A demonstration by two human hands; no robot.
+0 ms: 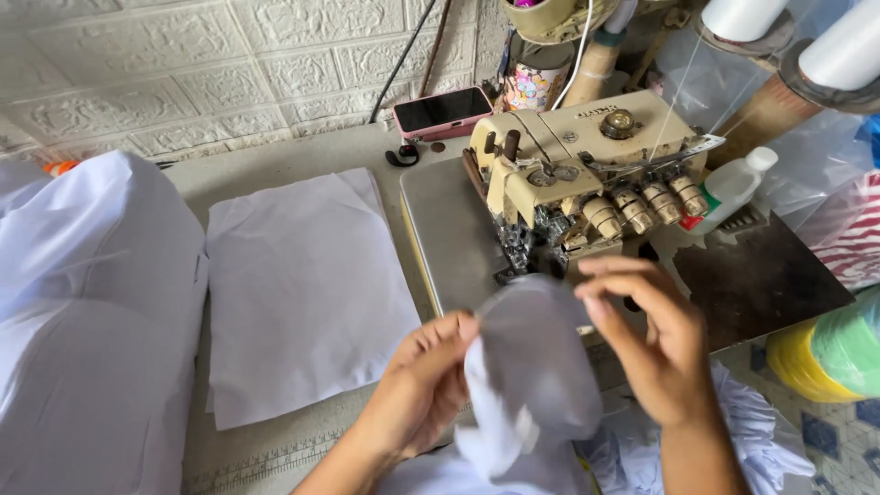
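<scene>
My left hand point(417, 390) pinches a piece of white fabric point(532, 367) that bulges up in front of a beige overlock sewing machine point(577, 165). My right hand point(655, 335) hovers at the fabric's right edge with its fingers curled and spread, fingertips touching or just off the cloth. The fabric hangs down toward my lap. The machine's presser foot point(518, 252) sits just beyond the fabric.
A flat stack of white cloth pieces point(302, 284) lies on the table to the left, beside a big white bundle point(92, 312). A pink phone point(442, 112) rests by the wall. Thread cones point(843, 46), a white bottle point(733, 188) and yellow and green spools point(830, 353) stand on the right.
</scene>
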